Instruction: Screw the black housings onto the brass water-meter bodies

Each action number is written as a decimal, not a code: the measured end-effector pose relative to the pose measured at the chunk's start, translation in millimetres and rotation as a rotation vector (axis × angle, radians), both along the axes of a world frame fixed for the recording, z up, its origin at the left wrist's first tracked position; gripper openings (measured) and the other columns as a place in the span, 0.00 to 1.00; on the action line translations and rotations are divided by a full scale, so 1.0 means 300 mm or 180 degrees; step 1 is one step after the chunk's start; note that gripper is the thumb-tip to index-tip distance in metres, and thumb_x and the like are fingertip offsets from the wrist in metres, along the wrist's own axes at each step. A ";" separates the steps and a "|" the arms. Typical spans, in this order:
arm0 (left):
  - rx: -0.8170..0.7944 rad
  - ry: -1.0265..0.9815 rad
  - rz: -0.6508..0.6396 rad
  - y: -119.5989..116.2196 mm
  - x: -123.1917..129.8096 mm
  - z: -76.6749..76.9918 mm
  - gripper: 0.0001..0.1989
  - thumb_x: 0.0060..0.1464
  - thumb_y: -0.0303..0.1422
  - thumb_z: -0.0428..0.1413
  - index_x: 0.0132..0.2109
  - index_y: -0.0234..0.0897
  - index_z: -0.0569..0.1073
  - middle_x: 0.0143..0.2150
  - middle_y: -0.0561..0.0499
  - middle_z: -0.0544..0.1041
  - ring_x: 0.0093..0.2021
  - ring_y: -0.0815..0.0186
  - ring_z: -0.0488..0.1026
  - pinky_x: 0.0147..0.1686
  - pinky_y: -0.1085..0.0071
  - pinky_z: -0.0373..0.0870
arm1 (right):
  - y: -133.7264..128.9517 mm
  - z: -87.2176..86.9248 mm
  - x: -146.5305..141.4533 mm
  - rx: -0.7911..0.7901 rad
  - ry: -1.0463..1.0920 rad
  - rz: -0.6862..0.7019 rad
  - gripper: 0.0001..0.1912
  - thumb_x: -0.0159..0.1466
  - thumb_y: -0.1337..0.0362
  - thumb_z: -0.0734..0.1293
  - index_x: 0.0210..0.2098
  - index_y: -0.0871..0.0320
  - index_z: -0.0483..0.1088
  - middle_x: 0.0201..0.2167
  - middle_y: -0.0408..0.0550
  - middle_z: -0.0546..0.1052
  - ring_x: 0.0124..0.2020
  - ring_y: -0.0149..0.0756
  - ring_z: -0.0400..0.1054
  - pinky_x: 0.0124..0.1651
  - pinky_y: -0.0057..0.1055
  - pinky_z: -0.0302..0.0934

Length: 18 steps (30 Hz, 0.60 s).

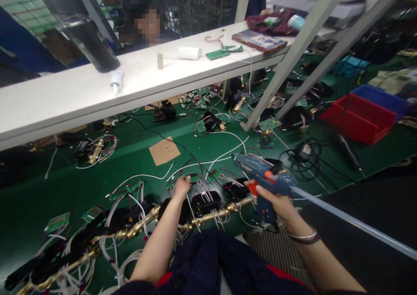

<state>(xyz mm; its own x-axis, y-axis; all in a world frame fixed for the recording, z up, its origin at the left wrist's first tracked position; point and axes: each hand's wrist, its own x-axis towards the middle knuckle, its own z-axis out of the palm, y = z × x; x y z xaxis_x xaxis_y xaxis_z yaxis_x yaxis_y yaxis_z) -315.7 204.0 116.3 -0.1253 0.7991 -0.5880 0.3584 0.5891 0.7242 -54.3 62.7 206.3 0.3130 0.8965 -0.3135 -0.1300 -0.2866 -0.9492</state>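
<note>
My right hand [276,201] is wrapped round the handle of a blue glue gun [260,173] with an orange trigger; a long translucent glue stick [352,221] runs out of its back. The gun's nozzle points up and left, above the bench. My left hand [182,185] is closed at a small green circuit board [192,177], with its fingertips at the board's left end. Just below lies a black housing [206,203] with white wires, joined to a brass pipe fitting [211,217]. Another green board [213,174] lies between the left hand and the gun.
More brass fittings [140,230] with wires line the near edge at left. A cardboard piece [164,150] lies mid-bench. A white shelf [140,73] with a dark bottle [94,43] crosses above. Red bin [361,117] and coiled black cable [304,156] are at right. A person sits behind the shelf.
</note>
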 end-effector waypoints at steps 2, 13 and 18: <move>0.0227 0.0169 0.0003 -0.017 0.031 0.017 0.13 0.57 0.34 0.55 0.47 0.33 0.70 0.50 0.44 0.71 0.50 0.59 0.69 0.50 0.57 0.66 | 0.044 0.070 0.093 0.0471 0.0103 -0.0303 0.21 0.50 0.46 0.72 0.35 0.54 0.75 0.39 0.52 0.78 0.44 0.49 0.71 0.48 0.45 0.65; -0.0285 0.0300 0.0090 -0.149 0.376 -0.046 0.11 0.58 0.36 0.55 0.43 0.34 0.71 0.45 0.46 0.73 0.45 0.62 0.71 0.45 0.60 0.70 | 0.330 0.433 0.346 0.2307 0.0309 -0.0504 0.19 0.46 0.41 0.72 0.35 0.38 0.74 0.49 0.32 0.71 0.46 0.39 0.69 0.44 0.34 0.68; -0.0463 0.0147 0.0672 -0.142 0.399 -0.068 0.12 0.57 0.36 0.55 0.45 0.33 0.70 0.45 0.46 0.72 0.44 0.62 0.71 0.44 0.61 0.71 | 0.364 0.462 0.463 0.2733 -0.0609 -0.0610 0.15 0.49 0.41 0.71 0.37 0.28 0.72 0.51 0.26 0.67 0.48 0.38 0.67 0.53 0.31 0.63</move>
<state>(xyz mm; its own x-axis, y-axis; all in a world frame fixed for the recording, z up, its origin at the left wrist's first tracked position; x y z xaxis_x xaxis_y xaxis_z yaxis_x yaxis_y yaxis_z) -196.0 161.4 95.7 -0.3098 0.6598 -0.6846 0.2472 0.7511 0.6121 84.6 172.0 344.9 0.4593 0.7250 0.5132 0.0797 0.5418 -0.8367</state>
